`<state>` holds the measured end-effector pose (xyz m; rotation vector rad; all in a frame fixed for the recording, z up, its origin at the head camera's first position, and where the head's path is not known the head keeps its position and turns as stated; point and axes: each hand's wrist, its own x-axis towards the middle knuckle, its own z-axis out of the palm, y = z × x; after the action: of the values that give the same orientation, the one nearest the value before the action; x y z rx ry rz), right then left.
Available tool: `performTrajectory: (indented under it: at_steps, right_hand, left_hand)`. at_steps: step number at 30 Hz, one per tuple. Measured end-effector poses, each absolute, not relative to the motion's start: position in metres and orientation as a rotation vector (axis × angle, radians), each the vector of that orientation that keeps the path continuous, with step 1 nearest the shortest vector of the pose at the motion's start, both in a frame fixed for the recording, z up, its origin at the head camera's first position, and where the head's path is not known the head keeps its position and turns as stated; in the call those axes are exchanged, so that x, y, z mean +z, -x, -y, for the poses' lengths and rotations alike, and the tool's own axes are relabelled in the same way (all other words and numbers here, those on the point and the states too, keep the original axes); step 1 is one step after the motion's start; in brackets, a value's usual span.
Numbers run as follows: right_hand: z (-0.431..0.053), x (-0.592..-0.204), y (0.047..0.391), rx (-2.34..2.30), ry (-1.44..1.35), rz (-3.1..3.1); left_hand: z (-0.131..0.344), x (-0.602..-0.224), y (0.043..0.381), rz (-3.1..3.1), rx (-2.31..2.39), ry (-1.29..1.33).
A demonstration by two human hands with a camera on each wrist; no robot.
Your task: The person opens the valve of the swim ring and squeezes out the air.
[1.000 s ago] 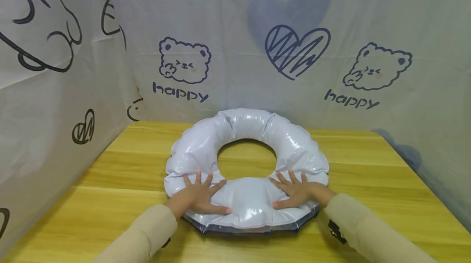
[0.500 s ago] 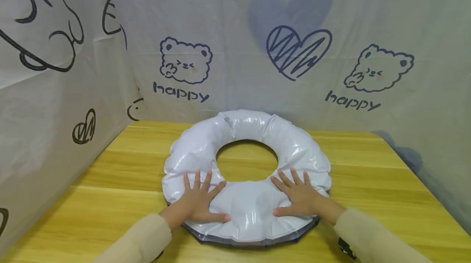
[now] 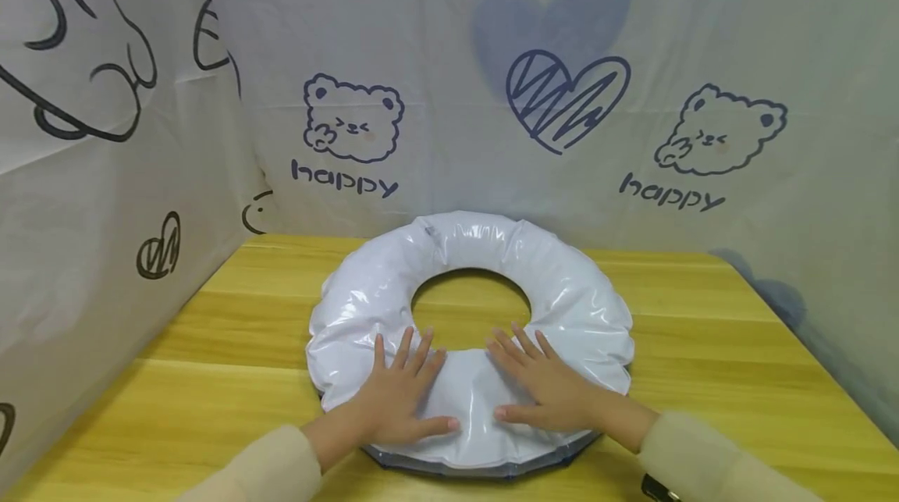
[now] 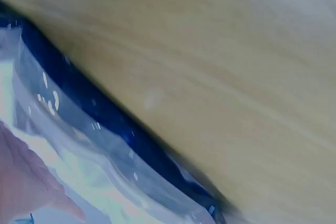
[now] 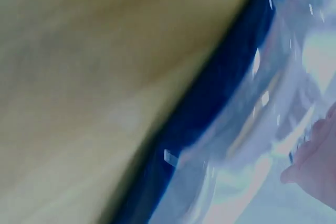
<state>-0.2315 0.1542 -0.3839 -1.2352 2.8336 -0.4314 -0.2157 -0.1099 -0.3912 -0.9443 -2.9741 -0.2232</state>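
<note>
A white inflated swim ring [image 3: 485, 240] lies flat on the table, glossy and creased, with a dark underside showing along its near edge. On its near left part rests my left hand [image 3: 399, 396], fingers spread and straight. Opposite, my right hand [image 3: 555, 393] lies on the near right part, its fingers spread too. Both thumbs point inward, with a gap between them. In the left wrist view, part of the left hand [image 4: 26, 182] touches the white top above a dark blue side [image 4: 105, 106]. The right wrist view shows the right hand [image 5: 317, 166] at its edge.
The wood-grain table [image 3: 716, 346] extends on both sides of the ring and shows through its hole. A printed cloth [image 3: 449, 96] with hearts and bears hangs behind it, close to the ring's far edge. Another cloth [image 3: 91, 252] hangs along the left.
Both hands have moved inward, closer together on the ring's near part. The ring's near edge has come slightly toward me since the first frame.
</note>
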Motion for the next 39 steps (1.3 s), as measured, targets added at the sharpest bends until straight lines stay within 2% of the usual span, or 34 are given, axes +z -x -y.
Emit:
performTrajectory:
  at_steps: [6,16,27,39]
  right_hand:
    - [-0.142,-0.4,0.225,-0.263,1.287,-2.819]
    - [-0.14,-0.412,0.227,-0.228,1.248,-2.737]
    - [-0.136,-0.411,0.23,-0.141,1.13,-2.645]
    - [-0.131,-0.399,0.233,-0.041,1.068,-2.596]
  left_hand:
    - [0.102,-0.402,0.211,2.965,-0.205,1.029]
    - [0.094,-0.409,0.21,3.099,-0.109,0.936]
    - [0.087,-0.406,0.211,3.179,0.108,0.898]
    - [0.083,-0.399,0.215,3.292,0.123,0.87]
